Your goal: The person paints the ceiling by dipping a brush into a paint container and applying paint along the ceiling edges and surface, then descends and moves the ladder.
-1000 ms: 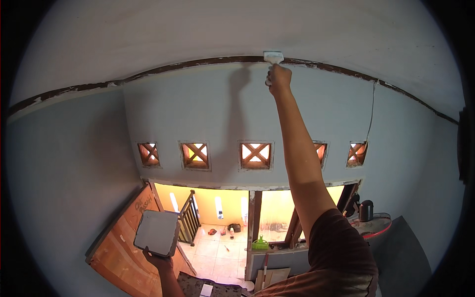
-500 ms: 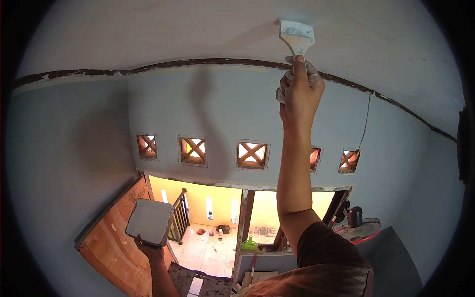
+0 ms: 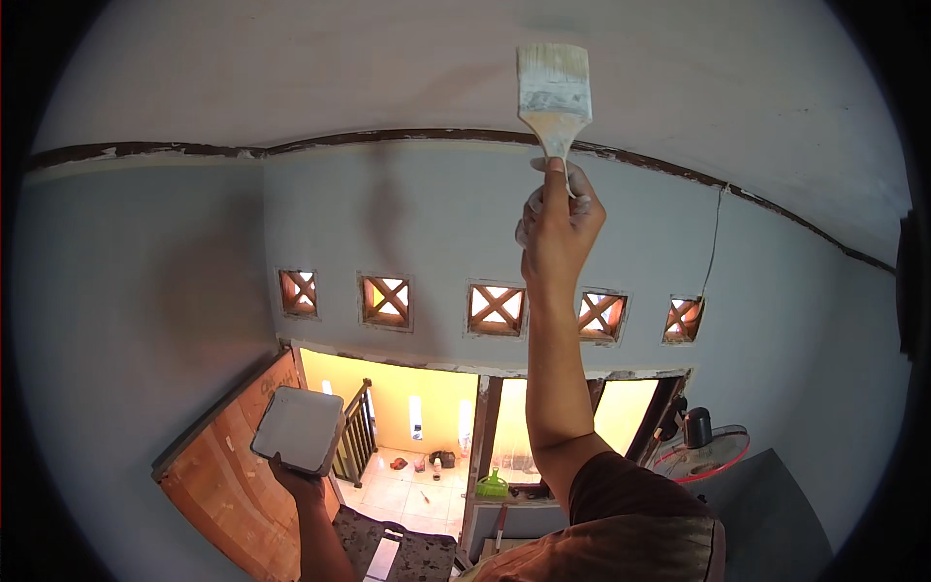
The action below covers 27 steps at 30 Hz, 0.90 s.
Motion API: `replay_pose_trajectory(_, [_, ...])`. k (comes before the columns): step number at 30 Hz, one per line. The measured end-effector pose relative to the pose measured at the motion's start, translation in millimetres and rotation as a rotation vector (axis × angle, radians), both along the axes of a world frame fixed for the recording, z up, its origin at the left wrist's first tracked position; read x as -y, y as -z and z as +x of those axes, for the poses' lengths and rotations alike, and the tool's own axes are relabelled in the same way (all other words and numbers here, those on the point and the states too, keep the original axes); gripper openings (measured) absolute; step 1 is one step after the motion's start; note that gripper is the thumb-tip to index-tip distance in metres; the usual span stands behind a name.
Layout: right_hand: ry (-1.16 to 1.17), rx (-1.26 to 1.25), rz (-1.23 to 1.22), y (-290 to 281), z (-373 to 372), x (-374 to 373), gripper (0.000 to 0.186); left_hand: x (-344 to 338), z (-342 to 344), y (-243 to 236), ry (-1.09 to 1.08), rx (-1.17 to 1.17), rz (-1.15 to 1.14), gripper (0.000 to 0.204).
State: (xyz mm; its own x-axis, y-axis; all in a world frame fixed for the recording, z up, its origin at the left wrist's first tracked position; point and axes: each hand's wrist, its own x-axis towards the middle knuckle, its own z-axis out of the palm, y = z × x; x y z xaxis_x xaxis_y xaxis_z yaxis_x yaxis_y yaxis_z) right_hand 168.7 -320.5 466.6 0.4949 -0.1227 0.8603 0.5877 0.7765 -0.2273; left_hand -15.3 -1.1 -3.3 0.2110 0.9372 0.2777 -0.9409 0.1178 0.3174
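Note:
My right hand [image 3: 562,215] is raised high, closed around the handle of a wide paintbrush [image 3: 554,87]. White paint coats the brush's ferrule and lower bristles, and pale smears mark my fingers. The bristles point up toward the whitish ceiling [image 3: 339,73]; whether they touch it I cannot tell. Low on the left, my left hand [image 3: 299,482] grips the near edge of a rectangular paint tray [image 3: 299,430] holding light grey-white paint. Most of that hand's fingers are hidden beneath the tray.
Dark trim [image 3: 436,136] runs between ceiling and blue-grey wall [image 3: 330,209]. Several crossed-wood vents [image 3: 496,308] sit above the doorway. An orange-brown wooden door [image 3: 228,475] stands at left, a fan [image 3: 703,451] at right. Below lies a paint-spotted dark surface [image 3: 422,555].
My right hand and the paintbrush have moved down and slightly left, and the bristles now show more fully. The tray in my left hand has shifted little.

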Motion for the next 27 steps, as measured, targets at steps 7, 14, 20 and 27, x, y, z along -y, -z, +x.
replay_pose_trajectory(7, [0.088, 0.156, 0.119, -49, 70, -34, 0.033, 6, -1, -1, -0.018, -0.050, -0.024, 0.073])
replay_pose_trajectory(14, [0.016, 0.207, 0.167, -84, 136, -76, 0.035, 21, -2, -14, -0.004, -0.062, -0.070, 0.062])
replay_pose_trajectory(20, [-0.085, 0.208, 0.105, -91, 189, -109, 0.038, 17, 0, -12, 0.004, -0.060, -0.111, 0.063])
replay_pose_trajectory(27, [-0.010, 0.123, -0.009, -89, 253, -139, 0.043, 12, -4, -11, 0.011, -0.023, -0.133, 0.063])
